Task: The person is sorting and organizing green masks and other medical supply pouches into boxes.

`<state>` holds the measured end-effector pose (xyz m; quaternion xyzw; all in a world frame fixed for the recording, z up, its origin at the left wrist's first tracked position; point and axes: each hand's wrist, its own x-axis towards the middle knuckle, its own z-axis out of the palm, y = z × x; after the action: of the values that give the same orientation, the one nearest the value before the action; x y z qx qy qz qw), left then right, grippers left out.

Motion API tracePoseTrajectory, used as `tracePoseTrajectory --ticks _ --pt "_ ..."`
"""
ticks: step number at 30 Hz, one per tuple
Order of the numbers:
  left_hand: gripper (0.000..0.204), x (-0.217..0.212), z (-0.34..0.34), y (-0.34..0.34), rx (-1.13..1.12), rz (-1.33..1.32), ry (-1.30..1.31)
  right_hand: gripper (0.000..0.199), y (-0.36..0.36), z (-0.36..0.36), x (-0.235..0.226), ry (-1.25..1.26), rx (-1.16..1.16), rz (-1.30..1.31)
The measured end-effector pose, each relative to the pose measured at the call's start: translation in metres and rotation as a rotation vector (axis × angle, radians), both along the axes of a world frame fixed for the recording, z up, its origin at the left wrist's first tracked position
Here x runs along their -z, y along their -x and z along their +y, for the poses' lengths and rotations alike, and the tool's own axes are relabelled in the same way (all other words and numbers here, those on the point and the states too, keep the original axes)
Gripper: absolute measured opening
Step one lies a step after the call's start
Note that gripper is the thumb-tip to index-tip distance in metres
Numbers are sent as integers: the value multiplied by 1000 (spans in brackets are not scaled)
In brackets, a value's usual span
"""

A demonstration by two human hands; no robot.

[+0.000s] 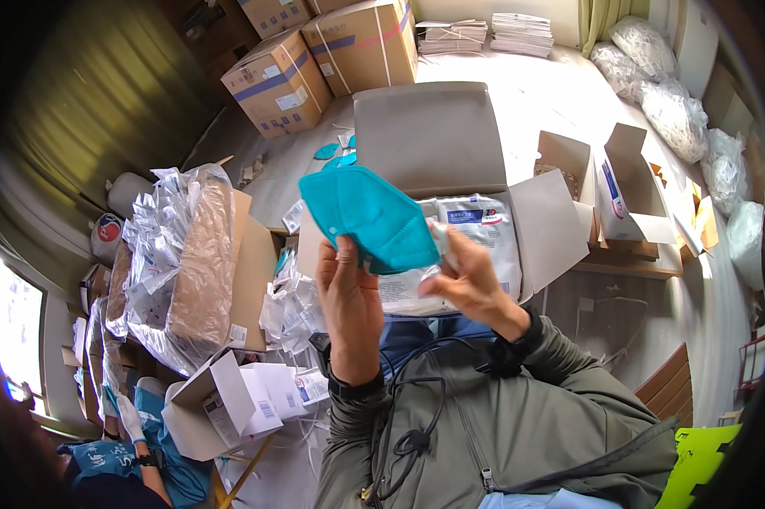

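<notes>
My olive jacket sleeves [518,407] rise from the bottom of the view, a black cord [416,399] looping across my chest. My left hand [348,301] holds a teal folded face mask [370,216] up in front of me, its grip closed on the mask's lower edge with the thumb on the near face, so the whole mask stands flat and open to view. My right hand [471,284] is just beside it, its grip pinched on a clear plastic wrapper [438,254] that touches the mask's right corner, probably the sleeve the mask belongs in. Behind both lies an open cardboard box [433,136] holding packaged white masks [484,225], flaps spread wide, so the way forward is unobstructed. To my left a carton of silvery wrappers [187,254] crowds close; small open white boxes [221,407] sit below it. Another person's gloved hand [132,420] works at the lower left, well apart.
</notes>
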<state>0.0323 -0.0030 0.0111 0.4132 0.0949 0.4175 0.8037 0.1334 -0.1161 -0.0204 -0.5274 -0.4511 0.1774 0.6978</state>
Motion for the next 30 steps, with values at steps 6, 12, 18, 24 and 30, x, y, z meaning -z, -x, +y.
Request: tracePoseTrajectory --ticks 6,12,18,24,30 --pt "20 10 -8 -6 63 -24 63 30 13 10 12 180 -153 -13" --pt "27 20 16 1 -126 -63 -18 14 18 -17 -5 99 -57 -315" --pt "25 26 10 -8 -34 -38 47 32 14 -12 -30 -259 89 -483" --pt "23 21 10 -19 -163 115 -24 37 31 -14 -25 -211 -175 -208" --pt "15 26 67 -16 -666 106 -300 31 56 -21 -22 -306 -130 -565"
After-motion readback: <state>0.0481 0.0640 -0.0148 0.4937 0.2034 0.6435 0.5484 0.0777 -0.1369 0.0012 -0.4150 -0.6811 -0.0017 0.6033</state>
